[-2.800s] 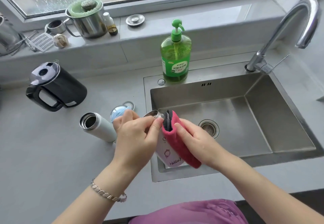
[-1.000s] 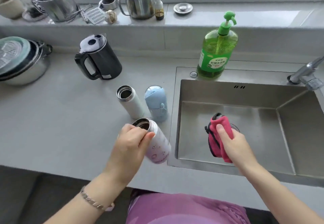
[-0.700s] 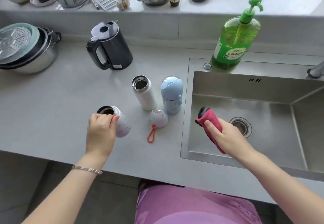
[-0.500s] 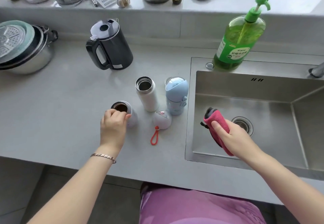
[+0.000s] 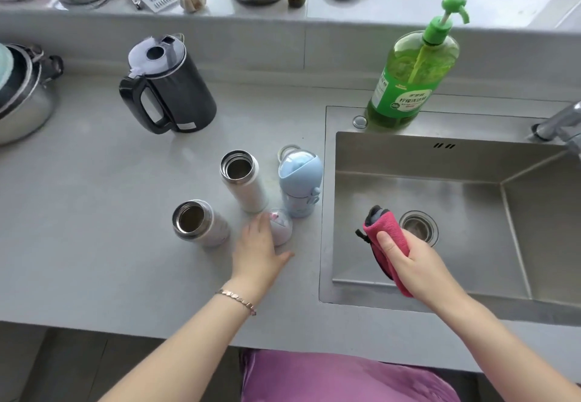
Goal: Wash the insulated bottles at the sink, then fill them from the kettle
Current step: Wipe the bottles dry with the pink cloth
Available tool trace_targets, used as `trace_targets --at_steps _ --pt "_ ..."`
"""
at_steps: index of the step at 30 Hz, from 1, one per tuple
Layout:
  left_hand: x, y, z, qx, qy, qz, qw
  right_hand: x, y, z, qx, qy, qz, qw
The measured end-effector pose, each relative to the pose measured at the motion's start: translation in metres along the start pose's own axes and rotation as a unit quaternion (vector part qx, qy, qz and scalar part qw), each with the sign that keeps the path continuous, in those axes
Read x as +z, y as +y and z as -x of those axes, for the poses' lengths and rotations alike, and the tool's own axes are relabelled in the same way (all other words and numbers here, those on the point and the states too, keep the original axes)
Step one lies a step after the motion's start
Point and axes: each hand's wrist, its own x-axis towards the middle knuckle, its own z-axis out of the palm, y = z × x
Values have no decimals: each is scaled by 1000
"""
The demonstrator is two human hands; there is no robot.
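Left hand (image 5: pixel 261 246) has released the patterned bottle (image 5: pixel 198 223), upright at its nine o'clock, and reaches open-fingered for the round lid (image 5: pixel 281 228); right hand (image 5: pixel 412 261) grips the pink cloth (image 5: pixel 382 234) over the sink (image 5: pixel 440 165), ready to scrub.

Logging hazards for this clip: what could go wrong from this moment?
1. The left hand reaches for the round lid among closely set items; it could knock over the nearer open bottle or the white bottle.
2. The pink cloth gripped by the right hand hangs over the sink; dropped, it could cover the drain.
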Motion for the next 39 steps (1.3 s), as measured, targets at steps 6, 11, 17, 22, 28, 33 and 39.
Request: trace_targets --at_steps 6,11,17,22,28,33,39 --pt "24 9 -24 -122 5 -11 992 -12 5 2 15 5 15 1000" --pt "0 24 4 -108 45 153 981 -20 4 0 10 -5 20 1000" --pt "-41 63 48 -66 -23 322 944 -26 -1 4 0 2 -92 996" --pt "-59 112 49 -1 -48 371 928 -23 -23 18 -193 -30 -123 973" --pt "-73 138 52 87 -20 421 903 -19 -48 32 -212 41 -132 967" --pt "-71 141 57 143 21 408 901 -26 -63 27 -97 19 -217 971" --pt "-61 136 71 142 -4 411 901 -34 -61 11 62 -88 -350 931"
